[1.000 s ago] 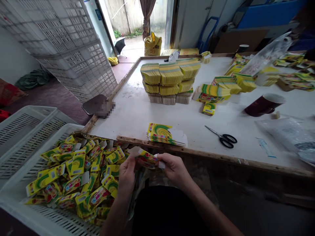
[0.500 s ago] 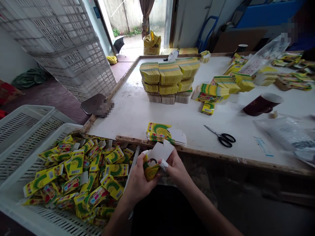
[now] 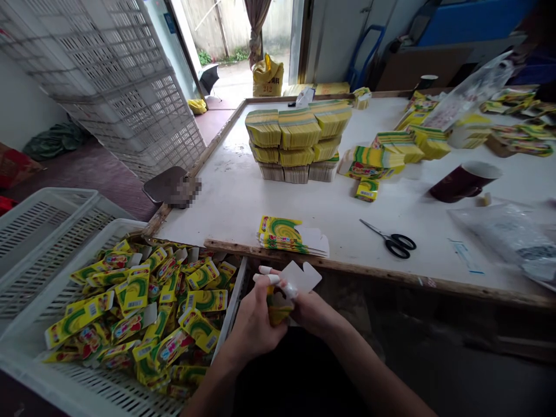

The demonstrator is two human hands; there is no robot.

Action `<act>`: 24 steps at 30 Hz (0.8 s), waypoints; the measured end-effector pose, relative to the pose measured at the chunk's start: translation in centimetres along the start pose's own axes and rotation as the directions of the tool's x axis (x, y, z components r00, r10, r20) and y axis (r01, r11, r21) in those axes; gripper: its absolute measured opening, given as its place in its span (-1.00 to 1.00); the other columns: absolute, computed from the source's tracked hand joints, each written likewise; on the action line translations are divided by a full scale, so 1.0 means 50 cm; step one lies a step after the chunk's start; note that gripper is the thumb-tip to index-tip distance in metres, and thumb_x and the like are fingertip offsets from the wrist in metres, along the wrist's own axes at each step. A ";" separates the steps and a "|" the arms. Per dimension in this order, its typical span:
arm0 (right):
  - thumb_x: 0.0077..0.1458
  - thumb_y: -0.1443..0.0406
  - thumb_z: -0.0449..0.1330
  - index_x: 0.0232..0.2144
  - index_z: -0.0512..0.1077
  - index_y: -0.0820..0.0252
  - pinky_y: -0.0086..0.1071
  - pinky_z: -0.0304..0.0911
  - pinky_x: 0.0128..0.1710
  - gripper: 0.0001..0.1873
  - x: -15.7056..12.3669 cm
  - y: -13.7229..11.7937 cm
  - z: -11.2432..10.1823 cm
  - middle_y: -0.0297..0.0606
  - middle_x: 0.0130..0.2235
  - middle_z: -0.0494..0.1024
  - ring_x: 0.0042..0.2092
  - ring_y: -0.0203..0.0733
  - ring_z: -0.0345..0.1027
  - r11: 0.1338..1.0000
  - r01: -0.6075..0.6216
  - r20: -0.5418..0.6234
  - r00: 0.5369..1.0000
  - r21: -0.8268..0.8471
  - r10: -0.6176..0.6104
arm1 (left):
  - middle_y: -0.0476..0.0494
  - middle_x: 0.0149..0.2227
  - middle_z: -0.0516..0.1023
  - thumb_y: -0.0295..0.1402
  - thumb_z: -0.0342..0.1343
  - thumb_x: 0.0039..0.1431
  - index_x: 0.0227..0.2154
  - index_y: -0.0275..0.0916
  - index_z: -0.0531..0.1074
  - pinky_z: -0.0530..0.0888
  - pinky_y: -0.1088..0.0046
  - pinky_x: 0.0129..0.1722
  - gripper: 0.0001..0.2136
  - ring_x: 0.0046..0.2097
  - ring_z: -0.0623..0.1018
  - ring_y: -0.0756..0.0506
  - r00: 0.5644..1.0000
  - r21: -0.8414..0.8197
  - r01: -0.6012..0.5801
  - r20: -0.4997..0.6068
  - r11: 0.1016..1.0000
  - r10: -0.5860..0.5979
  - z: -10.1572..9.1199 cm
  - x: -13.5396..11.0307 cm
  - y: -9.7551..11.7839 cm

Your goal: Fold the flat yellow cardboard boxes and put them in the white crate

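Between my two hands, just off the table's front edge, is a small yellow and green carton [image 3: 278,313] with its white flaps [image 3: 304,277] sticking out to the upper right. My left hand [image 3: 256,321] is closed on the carton's left side, with white coverings on its fingertips. My right hand [image 3: 315,313] grips the other side, a whitish covering on its thumb. Part of the carton is hidden behind the fingers. Beyond my hands, a short stack of flat cartons [image 3: 282,233] lies by the table's wooden edge.
To my left stands a white plastic crate [image 3: 108,385] full of yellow cartons [image 3: 136,288]. On the table [image 3: 217,191] are stacked carton bundles [image 3: 299,128], black-handled scissors [image 3: 397,244], a dark red mug [image 3: 463,182] and a clear plastic bag [image 3: 521,243].
The carton and its white flaps have moved slightly right and down. My left fingers have shifted over the carton's top, and my right hand has turned a little. The table things stay put.
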State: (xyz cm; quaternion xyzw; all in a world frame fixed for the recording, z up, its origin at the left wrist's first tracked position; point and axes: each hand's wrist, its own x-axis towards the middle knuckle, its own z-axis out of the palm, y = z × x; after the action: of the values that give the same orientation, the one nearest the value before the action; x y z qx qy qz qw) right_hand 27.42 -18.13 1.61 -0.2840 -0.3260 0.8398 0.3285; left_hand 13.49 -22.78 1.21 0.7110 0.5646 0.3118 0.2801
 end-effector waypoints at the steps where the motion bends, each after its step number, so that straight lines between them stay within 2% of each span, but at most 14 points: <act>1: 0.02 0.05 0.26 0.06 0.37 0.07 -0.10 0.03 0.19 -0.44 0.002 0.003 0.000 -0.18 0.04 0.48 0.14 0.00 0.26 0.998 0.015 -0.020 1.000 -0.069 -0.016 | -0.20 -0.12 0.41 -0.54 0.11 -0.14 0.03 -0.16 0.00 0.46 0.28 -0.21 -0.37 -0.16 0.50 -0.18 1.000 -0.007 -0.003 0.010 1.000 0.003 0.001 0.001 0.001; 4: 0.05 0.08 0.24 0.09 0.34 0.07 -0.08 0.04 0.19 -0.44 0.005 0.009 0.002 -0.18 0.12 0.41 0.17 0.04 0.21 0.960 0.079 -0.081 0.991 -0.269 -0.104 | -0.20 -0.12 0.41 -0.57 0.08 -0.15 0.00 -0.17 0.00 0.45 0.25 -0.18 -0.39 -0.15 0.50 -0.20 0.999 -0.016 0.036 0.000 0.999 -0.036 0.001 0.004 0.001; 6: 0.12 0.09 0.16 0.14 0.28 0.06 -0.06 0.06 0.19 -0.45 0.004 0.009 0.003 -0.17 0.17 0.35 0.18 0.05 0.20 0.906 0.154 -0.055 0.980 -0.394 -0.191 | -0.19 -0.15 0.42 -0.55 0.07 -0.11 0.00 -0.17 0.01 0.45 0.23 -0.18 -0.42 -0.16 0.50 -0.20 0.997 -0.018 0.079 -0.003 0.997 -0.079 0.001 0.007 -0.001; 9: 0.16 0.27 0.12 0.22 0.16 0.04 -0.09 0.00 0.24 -0.42 -0.002 0.012 0.002 -0.20 0.24 0.26 0.24 0.00 0.12 0.736 0.323 0.108 0.940 -0.596 -0.325 | -0.19 -0.17 0.42 -0.50 0.08 -0.05 0.04 -0.19 -0.04 0.47 0.24 -0.22 -0.42 -0.19 0.50 -0.19 0.994 -0.053 0.108 -0.011 0.993 -0.109 0.005 0.011 -0.012; 11: 0.13 0.42 0.08 0.21 0.18 0.04 -0.14 -0.01 0.26 -0.40 -0.005 0.016 -0.002 -0.21 0.26 0.23 0.26 -0.06 0.08 0.597 0.411 0.191 0.897 -0.689 -0.398 | -0.26 -0.08 0.39 -0.48 0.09 -0.04 0.08 -0.20 -0.09 0.46 0.22 -0.18 -0.37 -0.12 0.49 -0.20 0.994 -0.063 0.089 -0.060 0.994 -0.093 0.012 0.012 -0.020; 13: 0.10 0.50 0.01 0.17 0.26 0.04 -0.17 0.03 0.25 -0.41 -0.003 0.020 -0.010 -0.21 0.24 0.25 0.25 -0.10 0.11 0.502 0.446 0.204 0.861 -0.741 -0.466 | -0.33 0.02 0.31 -0.49 0.10 -0.06 0.10 -0.20 -0.08 0.43 0.16 -0.07 -0.34 -0.01 0.45 -0.23 0.988 -0.021 0.079 -0.130 0.997 -0.081 0.016 0.011 -0.028; 15: 0.10 0.52 -0.02 0.18 0.25 0.05 -0.19 0.06 0.24 -0.39 0.001 0.022 -0.019 -0.20 0.24 0.26 0.25 -0.12 0.12 0.447 0.442 0.178 0.837 -0.778 -0.517 | -0.33 0.04 0.30 -0.51 0.11 -0.10 0.09 -0.21 -0.01 0.38 0.10 0.00 -0.35 0.05 0.41 -0.26 0.981 0.046 0.111 -0.164 0.993 -0.102 0.015 0.009 -0.034; 17: 0.11 0.52 -0.02 0.22 0.19 0.07 -0.18 0.05 0.24 -0.37 0.004 0.020 -0.029 -0.15 0.27 0.20 0.28 -0.09 0.06 0.373 0.425 0.202 0.837 -0.824 -0.508 | -0.31 0.01 0.36 -0.51 0.13 -0.12 0.06 -0.22 0.08 0.38 0.10 0.00 -0.38 0.04 0.42 -0.27 0.977 0.096 0.159 -0.160 0.983 -0.143 0.006 0.005 -0.037; 19: 0.11 0.49 0.04 0.23 0.17 0.07 -0.17 0.12 0.19 -0.37 0.005 0.014 -0.036 -0.08 0.31 0.08 0.27 0.00 0.08 0.283 0.393 0.260 0.873 -0.875 -0.412 | -0.29 -0.02 0.41 -0.46 0.16 -0.10 0.04 -0.23 0.13 0.39 0.11 -0.01 -0.42 0.01 0.44 -0.28 0.979 0.133 0.178 -0.128 0.975 -0.162 -0.009 0.003 -0.037; 22: 0.09 0.45 0.15 0.10 0.35 0.10 -0.18 0.26 0.08 -0.49 0.001 -0.007 -0.045 0.01 0.33 0.00 0.19 0.10 0.22 0.194 0.342 0.289 0.922 -0.919 -0.258 | -0.29 -0.02 0.46 -0.34 0.18 -0.06 0.03 -0.23 0.18 0.41 0.14 -0.02 -0.46 0.00 0.47 -0.28 0.984 0.166 0.175 -0.047 0.971 -0.169 -0.034 0.006 -0.031; 24: 0.09 0.45 0.16 -0.03 0.46 0.14 -0.21 0.26 0.07 -0.63 -0.003 -0.029 -0.050 0.03 0.30 0.09 0.18 0.07 0.23 0.201 0.361 0.317 0.923 -0.911 -0.219 | -0.25 -0.04 0.49 -0.27 0.19 -0.04 0.02 -0.21 0.20 0.43 0.19 -0.06 -0.47 -0.04 0.51 -0.26 0.984 0.152 0.175 0.012 0.973 -0.179 -0.049 0.011 -0.024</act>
State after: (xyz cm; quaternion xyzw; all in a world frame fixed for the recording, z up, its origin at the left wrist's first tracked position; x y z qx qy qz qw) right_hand 29.75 -16.51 1.13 -0.3070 -0.8313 0.4075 0.2208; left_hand 10.98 -21.90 1.96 0.6808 0.6439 0.2330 0.2600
